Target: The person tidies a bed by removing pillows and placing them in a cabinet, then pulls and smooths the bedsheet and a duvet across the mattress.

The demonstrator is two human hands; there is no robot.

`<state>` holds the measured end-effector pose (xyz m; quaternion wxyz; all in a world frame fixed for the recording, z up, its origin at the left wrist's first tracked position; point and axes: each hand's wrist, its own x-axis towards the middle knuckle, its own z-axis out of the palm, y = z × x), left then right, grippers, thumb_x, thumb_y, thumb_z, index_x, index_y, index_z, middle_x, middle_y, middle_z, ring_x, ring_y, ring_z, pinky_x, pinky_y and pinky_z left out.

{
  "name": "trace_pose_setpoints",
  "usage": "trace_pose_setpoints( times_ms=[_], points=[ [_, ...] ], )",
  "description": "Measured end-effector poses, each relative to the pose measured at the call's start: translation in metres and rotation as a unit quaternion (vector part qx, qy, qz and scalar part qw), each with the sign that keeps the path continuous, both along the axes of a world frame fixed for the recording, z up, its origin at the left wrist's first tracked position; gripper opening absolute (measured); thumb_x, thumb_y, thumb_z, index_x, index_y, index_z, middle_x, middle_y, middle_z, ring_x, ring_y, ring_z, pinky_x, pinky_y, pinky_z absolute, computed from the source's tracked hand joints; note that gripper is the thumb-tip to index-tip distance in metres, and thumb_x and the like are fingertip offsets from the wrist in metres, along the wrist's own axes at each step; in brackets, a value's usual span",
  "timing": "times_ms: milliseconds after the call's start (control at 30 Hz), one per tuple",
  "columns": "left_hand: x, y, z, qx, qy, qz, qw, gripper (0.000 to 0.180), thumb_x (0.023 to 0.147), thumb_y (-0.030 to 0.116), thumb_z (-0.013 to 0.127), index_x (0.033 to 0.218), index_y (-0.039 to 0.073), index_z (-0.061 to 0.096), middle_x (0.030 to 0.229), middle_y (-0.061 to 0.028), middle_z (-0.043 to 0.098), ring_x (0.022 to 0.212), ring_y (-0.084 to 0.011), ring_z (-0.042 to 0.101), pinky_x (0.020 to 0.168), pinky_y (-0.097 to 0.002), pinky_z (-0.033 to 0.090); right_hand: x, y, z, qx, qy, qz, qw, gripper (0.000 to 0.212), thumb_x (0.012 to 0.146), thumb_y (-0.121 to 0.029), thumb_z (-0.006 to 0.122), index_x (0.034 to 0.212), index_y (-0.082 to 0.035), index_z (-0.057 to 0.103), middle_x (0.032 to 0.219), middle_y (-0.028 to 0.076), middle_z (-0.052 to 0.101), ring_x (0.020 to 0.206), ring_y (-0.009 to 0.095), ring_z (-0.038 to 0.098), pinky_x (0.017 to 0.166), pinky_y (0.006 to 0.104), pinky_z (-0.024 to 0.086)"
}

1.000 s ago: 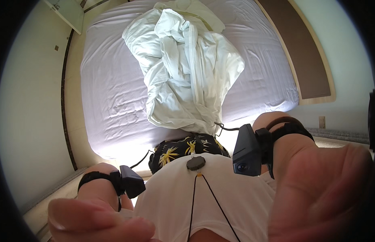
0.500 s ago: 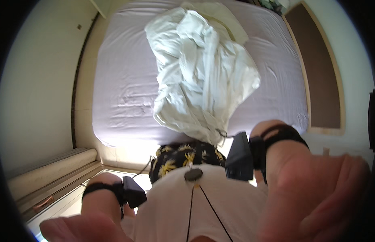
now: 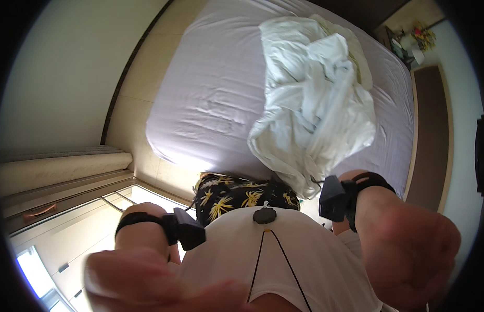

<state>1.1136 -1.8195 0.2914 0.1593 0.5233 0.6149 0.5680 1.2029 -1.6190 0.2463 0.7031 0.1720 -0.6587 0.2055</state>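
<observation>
At the lower left, my left hand (image 3: 132,283) is held up, blurred, with its fingers stretched out and nothing seen in them. My right hand (image 3: 415,255) is raised at the lower right, its fingers curled in; no object shows in it. Both wrists carry black straps with dark box-shaped devices, one on the left wrist (image 3: 187,229) and another on the right (image 3: 333,199). Neither hand touches the crumpled white duvet (image 3: 315,99), which lies beyond them on a bed (image 3: 211,104) with a pale lilac sheet.
A pale wall (image 3: 65,78) stands left of the bed. A dark panel with a wooden frame (image 3: 429,135) runs along the right. Flowers (image 3: 423,36) are at the far right corner. A cabinet with a copper-coloured handle (image 3: 40,210) is at the lower left.
The view has turned, so bed and duvet sit further right. My right hand has gone from spread fingers to curled ones. My left hand has shifted right in the picture.
</observation>
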Motion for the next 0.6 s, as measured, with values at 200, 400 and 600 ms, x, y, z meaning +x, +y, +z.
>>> trace_pose_setpoints(
  times_ms=[200,400,600],
  points=[
    [-0.121,-0.106,-0.084,0.283,0.148,0.016,0.948,0.062,0.07,0.047,0.059,0.116,0.015,0.031,0.091,-0.0145,0.053,0.077,-0.0173,0.045,0.078,-0.0352,0.03,-0.117,-0.078,-0.059,0.031,-0.033,0.053,0.998,0.01,0.07,-0.001,0.046,0.073,-0.01,0.047,0.076,0.004,0.057,0.06,0.013,0.051,0.055,0.0272,0.036],
    [-0.247,-0.152,-0.127,0.07,0.296,0.229,0.924,0.023,0.071,0.024,0.063,0.079,0.004,0.054,0.07,-0.0067,0.054,0.054,-0.0207,0.048,0.052,-0.0295,0.042,-0.199,-0.109,-0.088,0.098,-0.358,-0.047,0.927,0.028,0.065,0.005,0.055,0.093,-0.003,0.054,0.071,0.007,0.057,0.054,0.017,0.053,0.046,0.0265,0.041],
    [-0.279,-0.181,-0.243,-0.097,0.026,0.331,0.938,0.012,0.067,0.002,0.062,0.06,0.001,0.052,0.058,-0.0103,0.054,0.049,-0.0236,0.052,0.045,-0.0292,0.04,-0.231,-0.12,-0.149,0.009,-0.444,-0.042,0.895,0.028,0.065,0.004,0.053,0.092,-0.001,0.055,0.068,0.007,0.057,0.054,0.02,0.052,0.048,0.0286,0.041]
  ],
)
